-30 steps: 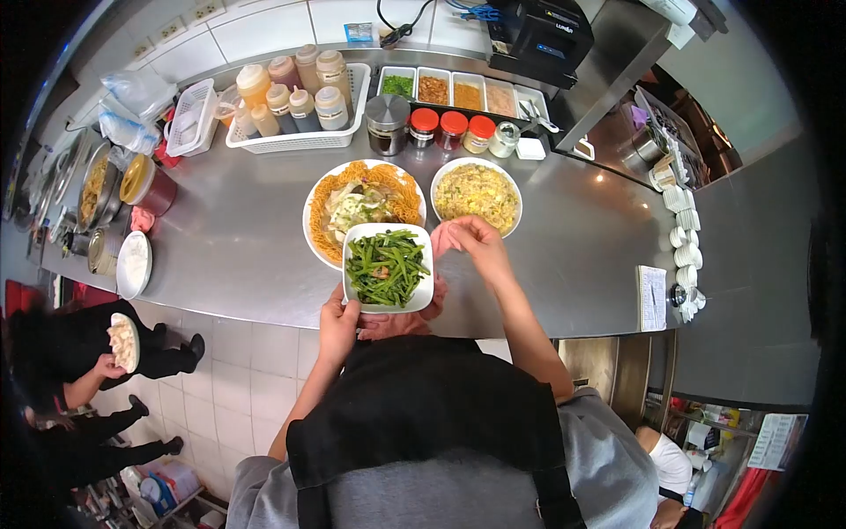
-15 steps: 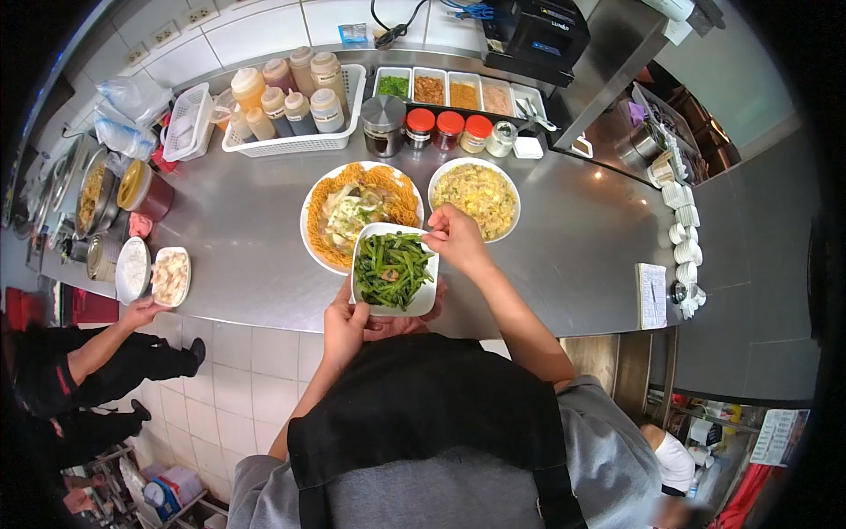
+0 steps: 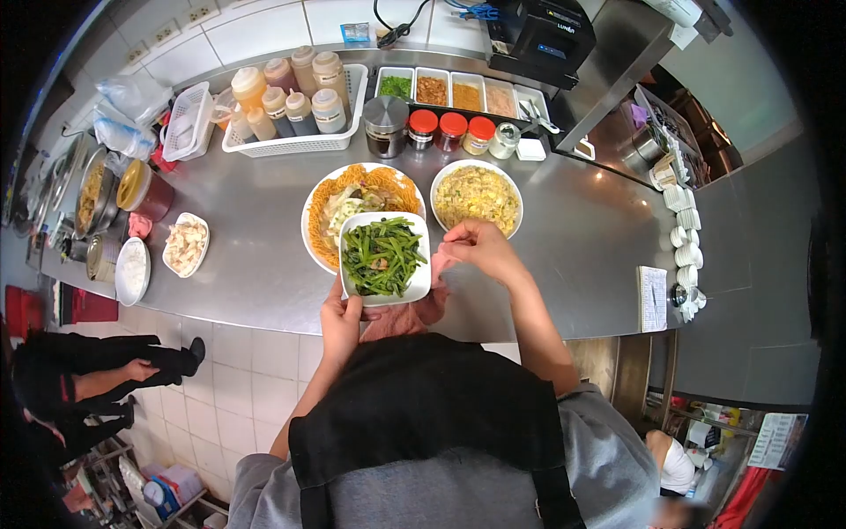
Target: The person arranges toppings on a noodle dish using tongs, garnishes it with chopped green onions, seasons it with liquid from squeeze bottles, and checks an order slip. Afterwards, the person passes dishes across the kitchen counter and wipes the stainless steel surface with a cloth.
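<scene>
My left hand (image 3: 340, 319) grips the lower left edge of a square white dish (image 3: 423, 275) of cooked green vegetables (image 3: 384, 257). This dish is held above the counter's front edge and overlaps the near side of a plate of crispy noodles (image 3: 322, 198) with a pale topping. Just right of the dish, my right hand (image 3: 486, 251) has its fingers pinched on a pink cloth (image 3: 401, 322), part of which hangs below the dish. Beyond my right hand stands a round white plate of fried rice (image 3: 477, 199).
A white basket of sauce bottles (image 3: 295, 141), red-lidded jars (image 3: 452, 130) and garnish trays (image 3: 432, 86) line the back. At left are a dish of pale chunks (image 3: 186, 246) and an oval white dish (image 3: 132, 271). A notepad (image 3: 652, 300) lies right. A co-worker's hand (image 3: 141, 369) is beyond the counter.
My right hand has left the vegetable dish's rim and now pinches the cloth. The dish has shifted slightly left. The co-worker's hand has released the dish of pale chunks, now farther onto the counter.
</scene>
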